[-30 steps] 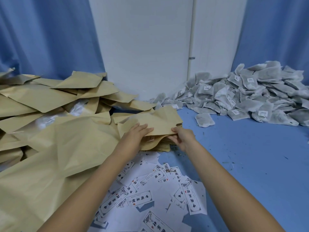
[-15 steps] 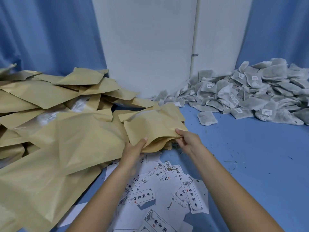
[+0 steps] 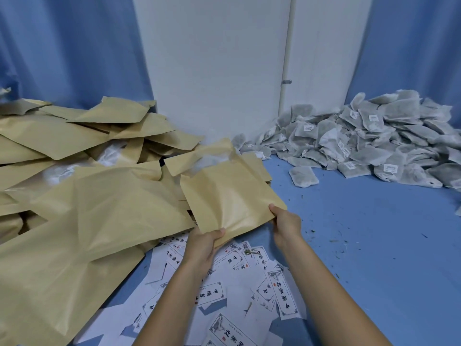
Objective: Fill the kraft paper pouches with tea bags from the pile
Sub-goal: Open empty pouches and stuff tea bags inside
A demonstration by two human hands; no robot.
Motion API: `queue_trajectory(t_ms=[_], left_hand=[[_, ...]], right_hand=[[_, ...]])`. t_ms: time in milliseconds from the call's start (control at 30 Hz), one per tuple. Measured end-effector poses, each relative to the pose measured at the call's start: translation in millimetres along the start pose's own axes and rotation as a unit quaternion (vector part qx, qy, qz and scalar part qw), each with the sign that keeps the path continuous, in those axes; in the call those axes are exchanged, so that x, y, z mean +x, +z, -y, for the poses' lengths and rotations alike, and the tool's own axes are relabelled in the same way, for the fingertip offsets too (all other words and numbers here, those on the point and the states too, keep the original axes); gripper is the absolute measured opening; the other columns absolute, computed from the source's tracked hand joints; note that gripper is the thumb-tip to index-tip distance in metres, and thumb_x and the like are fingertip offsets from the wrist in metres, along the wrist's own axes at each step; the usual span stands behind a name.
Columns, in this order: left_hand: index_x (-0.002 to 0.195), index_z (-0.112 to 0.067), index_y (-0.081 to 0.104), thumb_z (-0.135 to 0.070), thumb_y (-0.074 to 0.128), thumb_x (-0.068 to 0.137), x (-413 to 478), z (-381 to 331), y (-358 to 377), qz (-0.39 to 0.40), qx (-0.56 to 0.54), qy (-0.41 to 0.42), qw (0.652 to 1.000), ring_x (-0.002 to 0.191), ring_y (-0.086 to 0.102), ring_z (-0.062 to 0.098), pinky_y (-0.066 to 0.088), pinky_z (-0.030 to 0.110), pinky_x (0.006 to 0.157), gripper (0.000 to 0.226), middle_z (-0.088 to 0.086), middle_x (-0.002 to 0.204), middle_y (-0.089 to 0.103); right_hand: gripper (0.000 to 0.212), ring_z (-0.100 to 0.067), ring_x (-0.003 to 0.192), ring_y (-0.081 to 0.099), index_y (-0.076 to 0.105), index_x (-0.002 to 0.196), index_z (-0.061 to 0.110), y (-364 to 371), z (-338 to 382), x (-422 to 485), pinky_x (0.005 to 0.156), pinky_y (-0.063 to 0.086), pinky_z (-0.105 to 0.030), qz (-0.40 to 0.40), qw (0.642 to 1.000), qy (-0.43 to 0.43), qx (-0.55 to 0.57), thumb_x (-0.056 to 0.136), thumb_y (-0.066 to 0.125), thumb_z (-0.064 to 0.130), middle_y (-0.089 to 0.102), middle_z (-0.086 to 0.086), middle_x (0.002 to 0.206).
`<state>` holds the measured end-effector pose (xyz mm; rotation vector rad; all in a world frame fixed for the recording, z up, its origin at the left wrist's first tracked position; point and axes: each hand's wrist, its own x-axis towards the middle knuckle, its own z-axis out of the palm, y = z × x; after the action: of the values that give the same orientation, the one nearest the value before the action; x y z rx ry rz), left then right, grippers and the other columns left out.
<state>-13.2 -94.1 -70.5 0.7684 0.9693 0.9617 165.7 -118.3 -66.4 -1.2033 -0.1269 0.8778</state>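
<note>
Holding one kraft pouch (image 3: 232, 196) clear of the pouch heap (image 3: 87, 201) leftward, pinched its near-left corner with the left hand (image 3: 203, 245) and its near-right corner with the right hand (image 3: 287, 224). Best served, probably, by spreading its mouth wide before reaching for the tea bag pile (image 3: 374, 146), far beyond and right of the right hand.
</note>
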Motion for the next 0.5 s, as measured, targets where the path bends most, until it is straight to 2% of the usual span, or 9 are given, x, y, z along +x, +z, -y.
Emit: queue_trajectory(t_ms=[67, 133, 233, 333, 400, 433, 500], left_hand=[[0.114, 0.0, 0.056, 0.013, 0.06, 0.083, 0.3, 7.4, -1.0, 0.001, 0.006, 0.017, 1.0, 0.089, 0.069, 0.021, 0.056, 0.024, 0.067, 0.033, 0.013, 0.102, 0.069], [0.113, -0.002, 0.056, 0.014, 0.059, 0.084, 3.8, 10.1, -3.3, 0.004, 0.015, 0.024, 1.0, 0.092, 0.068, 0.023, 0.055, 0.028, 0.073, 0.033, 0.013, 0.105, 0.069], [0.105, -0.005, 0.059, 0.015, 0.058, 0.084, 8.9, 12.4, -4.8, 0.024, 0.017, 0.025, 0.999, 0.085, 0.07, 0.019, 0.056, 0.03, 0.074, 0.029, 0.009, 0.099, 0.071], [0.098, -0.011, 0.059, 0.014, 0.058, 0.084, 11.7, 14.4, -2.5, 0.02, 0.016, 0.032, 0.999, 0.085, 0.07, 0.02, 0.055, 0.035, 0.081, 0.029, 0.007, 0.097, 0.071], [0.099, -0.011, 0.059, 0.015, 0.057, 0.085, 13.7, 14.9, -1.8, 0.018, 0.008, 0.036, 0.999, 0.09, 0.068, 0.021, 0.053, 0.038, 0.085, 0.029, 0.008, 0.099, 0.07], [0.101, -0.01, 0.059, 0.015, 0.057, 0.085, 14.9, 15.4, -2.0, 0.017, 0.004, 0.035, 0.999, 0.09, 0.068, 0.021, 0.053, 0.038, 0.085, 0.029, 0.008, 0.099, 0.07], [0.1, -0.01, 0.06, 0.014, 0.058, 0.084, 15.9, 15.9, -2.6, 0.017, 0.006, 0.034, 0.999, 0.087, 0.07, 0.018, 0.054, 0.036, 0.083, 0.029, 0.007, 0.098, 0.071]], right_hand=[[0.007, -0.023, 0.072, 0.058, 0.064, 0.08, 0.002, -0.3, -7.0, -1.6, 0.066, 0.048, -0.035, 0.025, 0.999, -0.015, -0.016, 0.086, 0.065, 0.005, 0.065, -0.01, 0.082], [0.017, -0.023, 0.078, 0.059, 0.065, 0.088, -0.006, -2.3, -13.6, -1.4, 0.077, 0.052, -0.041, 0.021, 0.997, -0.03, -0.061, 0.085, 0.069, 0.01, 0.067, -0.015, 0.091], [0.02, -0.022, 0.08, 0.057, 0.06, 0.075, -0.003, -7.7, -19.3, -1.1, 0.074, 0.05, -0.037, -0.003, 0.996, -0.06, -0.07, 0.084, 0.071, 0.013, 0.065, -0.014, 0.088], [0.024, -0.022, 0.083, 0.061, 0.064, 0.081, -0.007, -9.8, -21.8, -0.4, 0.087, 0.053, -0.042, 0.008, 0.996, -0.067, -0.05, 0.081, 0.074, 0.014, 0.07, -0.022, 0.091], [0.012, -0.018, 0.078, 0.066, 0.07, 0.07, 0.009, -8.9, -21.8, -1.4, 0.074, 0.056, -0.03, 0.056, 0.995, -0.067, -0.058, 0.079, 0.075, 0.015, 0.074, -0.006, 0.081], [0.02, -0.016, 0.074, 0.067, 0.068, 0.061, 0.016, -8.7, -22.9, -0.5, 0.067, 0.053, -0.025, 0.069, 0.993, -0.072, -0.065, 0.079, 0.075, 0.013, 0.073, 0.0, 0.076], [0.02, -0.016, 0.072, 0.066, 0.066, 0.061, 0.011, -8.9, -25.2, 1.5, 0.065, 0.052, -0.024, 0.06, 0.992, -0.078, -0.076, 0.08, 0.073, 0.009, 0.072, -0.003, 0.077]])
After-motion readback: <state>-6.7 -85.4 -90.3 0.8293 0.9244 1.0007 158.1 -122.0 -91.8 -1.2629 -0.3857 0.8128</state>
